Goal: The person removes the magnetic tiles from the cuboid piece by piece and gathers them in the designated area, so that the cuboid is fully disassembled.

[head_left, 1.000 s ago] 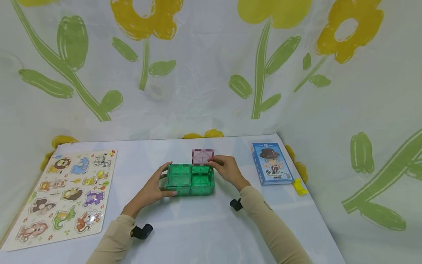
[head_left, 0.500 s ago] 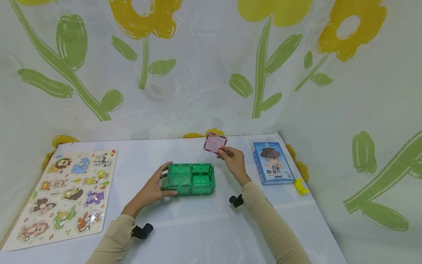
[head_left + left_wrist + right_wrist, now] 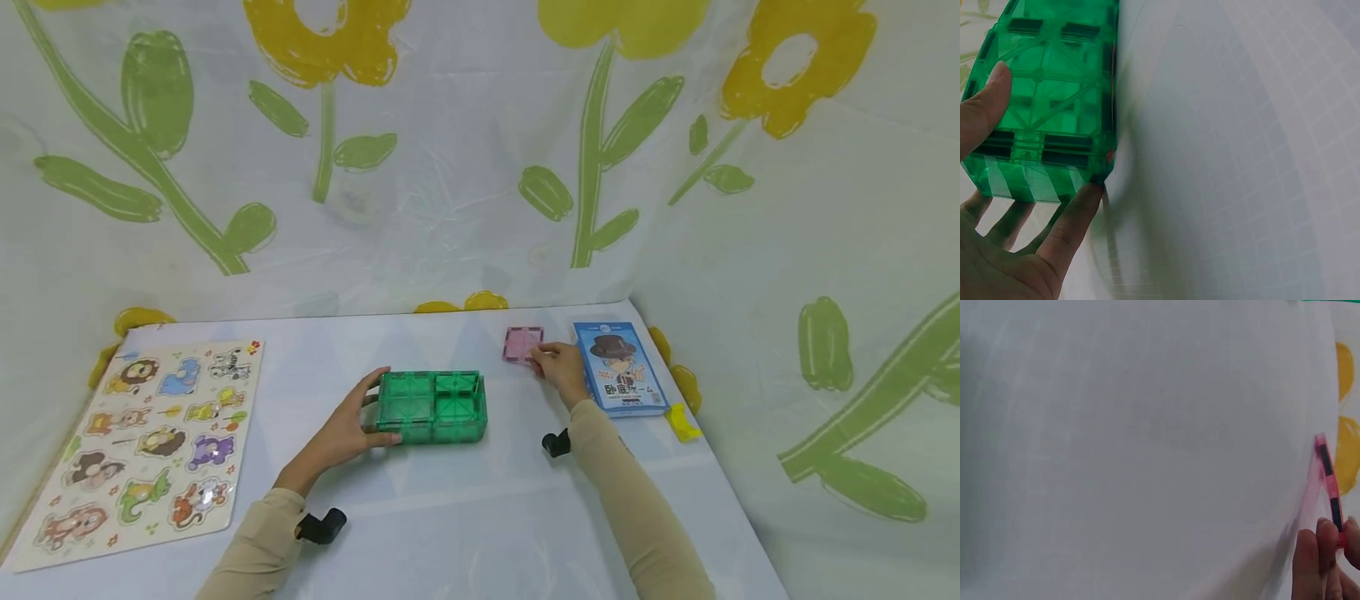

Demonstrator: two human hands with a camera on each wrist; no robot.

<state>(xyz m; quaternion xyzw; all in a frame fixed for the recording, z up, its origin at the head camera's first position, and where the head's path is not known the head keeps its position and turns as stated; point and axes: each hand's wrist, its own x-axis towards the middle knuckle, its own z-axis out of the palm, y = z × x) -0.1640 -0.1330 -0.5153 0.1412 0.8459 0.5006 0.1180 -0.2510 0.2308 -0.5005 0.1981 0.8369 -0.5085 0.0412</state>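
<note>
A green see-through box of magnetic tiles [image 3: 433,408] lies on the table in the head view. Its left half has a tile on top, while the right half is open upward. My left hand [image 3: 352,425] grips the box's left end, thumb on the near side. In the left wrist view, the thumb lies against a green tile face [image 3: 1038,81] and the fingers reach round the end. Away to the right, my right hand [image 3: 561,367] pinches a pink square magnetic tile [image 3: 522,343] by its near right corner. The right wrist view shows the pink tile edge-on between thumb and fingers.
A wooden animal puzzle board [image 3: 142,450] lies at the left of the white table [image 3: 465,525]. On the right is a blue card-game box [image 3: 621,371], close beside my right hand, with a yellow piece [image 3: 682,423] at its lower corner. Flower-printed cloth rises behind.
My right hand has lifted the pink tile off the box's back right part and carried it right, down toward the table beside the blue box. My left hand has stayed on the green box.
</note>
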